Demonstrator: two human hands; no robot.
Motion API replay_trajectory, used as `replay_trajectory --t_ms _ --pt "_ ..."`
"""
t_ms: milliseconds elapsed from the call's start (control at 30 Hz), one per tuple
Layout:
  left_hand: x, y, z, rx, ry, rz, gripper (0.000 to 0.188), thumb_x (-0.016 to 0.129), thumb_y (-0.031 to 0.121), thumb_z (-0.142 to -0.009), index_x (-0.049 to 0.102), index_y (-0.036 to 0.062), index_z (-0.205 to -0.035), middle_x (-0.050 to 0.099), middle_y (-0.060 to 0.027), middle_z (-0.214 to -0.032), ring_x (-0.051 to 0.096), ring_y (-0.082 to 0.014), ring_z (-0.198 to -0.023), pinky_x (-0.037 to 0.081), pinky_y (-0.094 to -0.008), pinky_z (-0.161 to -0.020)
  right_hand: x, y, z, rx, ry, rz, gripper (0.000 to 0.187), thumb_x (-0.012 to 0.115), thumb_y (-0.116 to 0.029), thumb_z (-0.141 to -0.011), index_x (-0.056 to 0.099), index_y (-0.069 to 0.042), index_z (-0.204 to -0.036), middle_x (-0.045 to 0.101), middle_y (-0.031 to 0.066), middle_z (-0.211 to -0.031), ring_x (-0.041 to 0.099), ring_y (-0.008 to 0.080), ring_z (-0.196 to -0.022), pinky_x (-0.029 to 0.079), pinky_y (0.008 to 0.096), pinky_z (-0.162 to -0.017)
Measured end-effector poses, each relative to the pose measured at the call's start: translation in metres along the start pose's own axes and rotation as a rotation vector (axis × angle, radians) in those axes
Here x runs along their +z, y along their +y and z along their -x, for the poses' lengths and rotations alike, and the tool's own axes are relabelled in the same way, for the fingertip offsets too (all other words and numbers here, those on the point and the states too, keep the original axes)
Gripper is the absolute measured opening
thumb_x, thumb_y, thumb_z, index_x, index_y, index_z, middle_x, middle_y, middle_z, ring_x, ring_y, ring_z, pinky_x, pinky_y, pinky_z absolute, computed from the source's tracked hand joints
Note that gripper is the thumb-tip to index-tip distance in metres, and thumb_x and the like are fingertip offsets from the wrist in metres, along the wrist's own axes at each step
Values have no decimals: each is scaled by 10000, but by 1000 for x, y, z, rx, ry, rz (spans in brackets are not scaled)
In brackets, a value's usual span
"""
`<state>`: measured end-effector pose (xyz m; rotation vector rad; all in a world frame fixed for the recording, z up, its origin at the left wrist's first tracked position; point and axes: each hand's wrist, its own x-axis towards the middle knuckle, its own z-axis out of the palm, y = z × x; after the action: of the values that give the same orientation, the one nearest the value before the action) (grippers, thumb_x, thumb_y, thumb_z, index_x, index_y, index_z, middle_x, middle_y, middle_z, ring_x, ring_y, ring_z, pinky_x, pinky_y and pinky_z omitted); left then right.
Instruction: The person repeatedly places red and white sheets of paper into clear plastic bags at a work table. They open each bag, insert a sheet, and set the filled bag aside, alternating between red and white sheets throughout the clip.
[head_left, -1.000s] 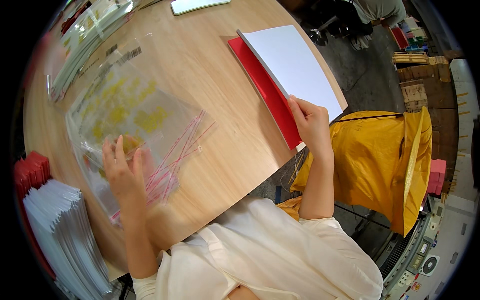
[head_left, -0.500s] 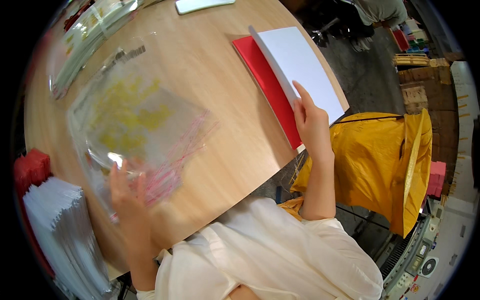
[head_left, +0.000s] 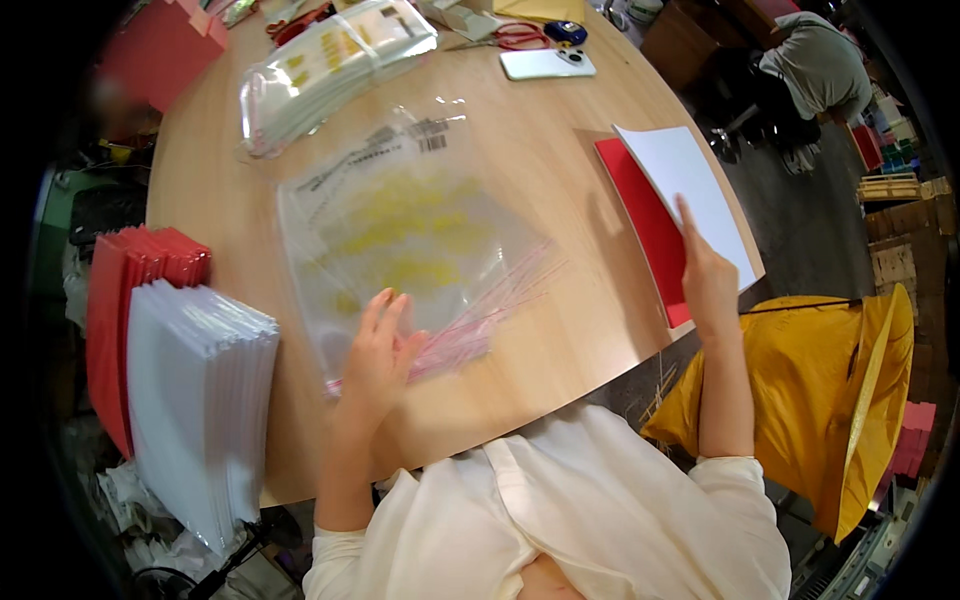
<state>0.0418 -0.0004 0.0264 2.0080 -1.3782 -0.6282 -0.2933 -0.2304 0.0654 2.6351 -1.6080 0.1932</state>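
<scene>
The left hand (head_left: 378, 348) is spreading its fingers loosely over the near edge of a spread of clear plastic bags (head_left: 395, 220), holding nothing visible; whether the fingertips are touching the film is hard to tell. The bags are lying flat and overlapping beyond that hand, their thin, glossy film showing blurred yellow patches and a dark printed band at the far end. Pinkish-red strips (head_left: 515, 285) are fanning out just right of the left hand.

The right hand (head_left: 712, 280) is reaching a straight forefinger along the left edge of a smooth, matte white sheet (head_left: 702, 185); whether it is pinching the sheet cannot be told. Under the sheet, a flat red piece (head_left: 637, 215) is showing as a long band to the left of the right hand.

Left of the left hand, a thick stack of white sleeves (head_left: 200, 390) is standing with crinkled upper edges, beside red ones (head_left: 112, 320). Right of the right hand, a creased yellow sack (head_left: 805, 375) is sagging beside the pale wood-grain table (head_left: 570, 330).
</scene>
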Motion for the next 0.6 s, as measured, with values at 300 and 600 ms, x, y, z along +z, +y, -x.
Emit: replay_trajectory --t_ms 300,600 --pt "54 6 19 -111 -91 729 590 508 370 -980 371 -24 -1396 423 -243 -1388 618 -275 -1047 488 -396 -918 -77 -101 58 -375 225 -24 571 513 38 -796 504 -72 -1356 603 166 -1238 655 313 -1016 560 350 -737" --pt "43 8 8 -525 0 1355 458 534 93 -935 328 31 -1340 517 -169 -1254 593 -293 -1114 547 -483 -907 -8 -158 127 -536 -185 -328 489 603 -100 -784 552 -19 -1263 608 162 -1215 640 279 -1041 539 359 -842"
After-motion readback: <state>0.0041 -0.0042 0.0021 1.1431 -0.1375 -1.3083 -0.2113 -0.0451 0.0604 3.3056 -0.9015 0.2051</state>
